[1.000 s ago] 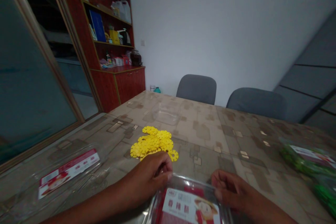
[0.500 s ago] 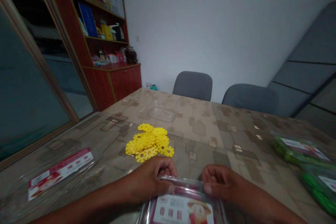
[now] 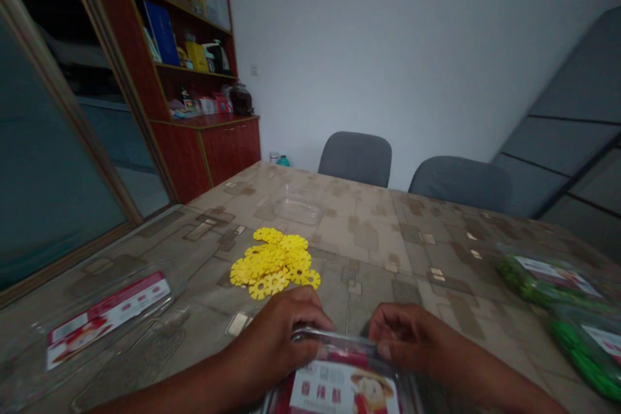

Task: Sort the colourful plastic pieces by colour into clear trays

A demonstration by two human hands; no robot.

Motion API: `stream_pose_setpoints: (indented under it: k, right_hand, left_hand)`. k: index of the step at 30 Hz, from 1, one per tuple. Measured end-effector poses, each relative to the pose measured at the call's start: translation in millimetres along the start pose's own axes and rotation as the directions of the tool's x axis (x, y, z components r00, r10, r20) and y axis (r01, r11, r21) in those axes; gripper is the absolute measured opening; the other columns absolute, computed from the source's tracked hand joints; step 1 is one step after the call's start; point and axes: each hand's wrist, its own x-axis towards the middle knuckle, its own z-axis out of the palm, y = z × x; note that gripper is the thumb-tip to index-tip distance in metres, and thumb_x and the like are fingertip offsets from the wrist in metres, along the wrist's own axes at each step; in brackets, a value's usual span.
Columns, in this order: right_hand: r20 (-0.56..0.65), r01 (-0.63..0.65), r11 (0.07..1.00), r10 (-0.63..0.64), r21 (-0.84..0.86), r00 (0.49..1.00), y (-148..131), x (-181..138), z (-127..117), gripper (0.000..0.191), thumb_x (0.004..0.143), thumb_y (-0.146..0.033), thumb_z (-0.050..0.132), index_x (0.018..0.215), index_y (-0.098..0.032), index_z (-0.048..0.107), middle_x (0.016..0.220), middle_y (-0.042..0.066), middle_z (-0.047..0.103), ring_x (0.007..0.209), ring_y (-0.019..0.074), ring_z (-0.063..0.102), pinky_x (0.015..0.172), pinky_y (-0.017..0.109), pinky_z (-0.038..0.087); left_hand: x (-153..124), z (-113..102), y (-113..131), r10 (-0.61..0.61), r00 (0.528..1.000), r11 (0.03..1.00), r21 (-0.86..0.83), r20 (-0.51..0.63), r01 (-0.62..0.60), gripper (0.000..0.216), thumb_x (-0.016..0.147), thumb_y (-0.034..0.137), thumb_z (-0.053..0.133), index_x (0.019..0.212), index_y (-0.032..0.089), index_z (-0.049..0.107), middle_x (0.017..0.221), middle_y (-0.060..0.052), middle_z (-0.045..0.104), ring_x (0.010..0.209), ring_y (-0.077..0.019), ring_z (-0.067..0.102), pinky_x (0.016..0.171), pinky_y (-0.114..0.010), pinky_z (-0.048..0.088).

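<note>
A clear plastic box [image 3: 344, 385] with a red and white label lies at the near edge of the view, its lower part cut off by the frame. My left hand [image 3: 295, 330] is closed on its far left edge, thumb on top and fingers over the rim. At the far right edge my right hand [image 3: 402, 333] pinches the rim between thumb and curled fingers. What the box holds cannot be made out under the label. Just beyond my left hand lies a loose pile of yellow notched plastic discs [image 3: 274, 262].
An empty clear tray [image 3: 297, 207] sits behind the discs. To the left lies a clear lid with a label [image 3: 109, 317]. Boxes of light green pieces [image 3: 548, 278] and darker green pieces [image 3: 582, 349] stand at right. Two grey chairs [image 3: 356, 158] back the table.
My left hand's fingers have come further over the box's far rim. The box has shifted slightly right, while my right hand stays at its corner.
</note>
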Motion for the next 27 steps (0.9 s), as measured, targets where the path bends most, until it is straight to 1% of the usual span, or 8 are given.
stream_pose_setpoints:
  k: [5, 7, 11, 14, 18, 20, 23, 27]
  right_hand:
    - [-0.016, -0.03, 0.998, 0.031, 0.061, 0.999, 0.1, 7.4, 9.6, 0.038, 0.074, -0.052, 0.069, 0.083, -0.015, 0.062, 0.064, -0.004, 0.05, 0.058, 0.0107, 0.04, 0.053, 0.022, 0.026]
    - [-0.017, -0.028, 0.999, 0.029, 0.044, 0.999, -2.5, 11.4, 13.1, 0.035, 0.074, -0.048, 0.069, 0.08, -0.015, 0.062, 0.062, -0.005, 0.049, 0.056, 0.0099, 0.038, 0.052, 0.022, 0.026]
    - [0.011, -0.049, 0.999, 0.049, -0.001, 0.999, -13.5, 14.4, 14.4, 0.024, 0.072, -0.038, 0.069, 0.075, -0.016, 0.059, 0.063, -0.005, 0.049, 0.058, 0.0098, 0.039, 0.052, 0.021, 0.026]
    - [0.04, -0.057, 0.998, 0.057, -0.005, 0.998, -21.9, 12.0, 12.5, 0.021, 0.07, -0.035, 0.068, 0.076, -0.017, 0.058, 0.064, -0.005, 0.049, 0.06, 0.0101, 0.04, 0.052, 0.021, 0.027]
    - [0.038, -0.053, 0.997, 0.055, -0.049, 0.998, -24.3, 9.2, 11.2, 0.015, 0.071, -0.029, 0.064, 0.077, -0.017, 0.057, 0.064, -0.006, 0.047, 0.06, 0.0098, 0.038, 0.052, 0.021, 0.026]
    - [0.036, -0.083, 0.995, 0.085, -0.055, 0.996, -21.5, 9.6, 13.1, 0.009, 0.069, -0.022, 0.063, 0.075, -0.018, 0.057, 0.064, -0.007, 0.048, 0.059, 0.0088, 0.038, 0.051, 0.02, 0.027]
    - [0.023, -0.175, 0.984, 0.176, -0.036, 0.984, -16.7, 11.6, 20.1, 0.011, 0.062, -0.012, 0.059, 0.067, -0.019, 0.052, 0.057, -0.009, 0.046, 0.051, 0.0062, 0.034, 0.045, 0.018, 0.023]
    - [0.063, -0.243, 0.969, 0.241, 0.036, 0.968, -20.6, 11.9, 31.1, 0.017, 0.057, -0.006, 0.055, 0.059, -0.02, 0.046, 0.049, -0.012, 0.041, 0.044, 0.0041, 0.028, 0.039, 0.017, 0.018]
  left_hand:
    - [-2.5, 0.7, 3.5, 0.026, 0.999, 0.994, 0.104, 0.019, -0.028, 0.015, 0.077, 0.02, 0.064, 0.084, 0.023, 0.077, 0.085, -0.002, 0.059, 0.084, -0.018, 0.055, 0.072, -0.026, 0.038]
    - [-3.8, 2.4, 3.1, 0.025, 1.0, 0.992, 0.12, 0.009, -0.026, 0.017, 0.076, 0.017, 0.065, 0.085, 0.024, 0.077, 0.084, -0.001, 0.059, 0.084, -0.0177, 0.055, 0.072, -0.027, 0.038]
    - [-5.5, 7.1, -0.2, 0.018, 0.998, 0.996, 0.088, -0.058, -0.013, 0.017, 0.073, 0.015, 0.067, 0.084, 0.023, 0.077, 0.08, -0.001, 0.057, 0.08, -0.0175, 0.055, 0.071, -0.027, 0.039]
    - [-6.1, 9.7, -1.5, 0.022, 0.995, 0.997, 0.074, -0.097, -0.015, 0.019, 0.071, 0.014, 0.068, 0.083, 0.023, 0.078, 0.08, -0.002, 0.058, 0.08, -0.0178, 0.055, 0.071, -0.027, 0.04]
    - [-5.8, 10.9, -1.4, 0.035, 0.996, 0.995, 0.094, -0.078, -0.028, 0.021, 0.07, 0.012, 0.067, 0.083, 0.024, 0.078, 0.08, -0.001, 0.059, 0.08, -0.0171, 0.056, 0.071, -0.026, 0.04]
    - [-5.2, 10.3, -0.3, 0.032, 0.997, 0.996, 0.09, -0.071, -0.026, 0.02, 0.068, 0.011, 0.068, 0.083, 0.022, 0.077, 0.08, 0.0, 0.059, 0.078, -0.0163, 0.056, 0.069, -0.025, 0.039]
    - [-4.3, 7.1, 5.6, -0.011, 0.999, 0.994, 0.108, -0.046, 0.015, 0.019, 0.064, 0.01, 0.068, 0.079, 0.02, 0.073, 0.078, 0.001, 0.059, 0.075, -0.0151, 0.054, 0.065, -0.023, 0.036]
    - [-4.3, -0.2, 22.2, -0.163, 0.986, 0.978, 0.138, 0.045, 0.156, 0.016, 0.062, 0.01, 0.066, 0.076, 0.018, 0.067, 0.074, 0.003, 0.058, 0.07, -0.0135, 0.052, 0.058, -0.021, 0.033]
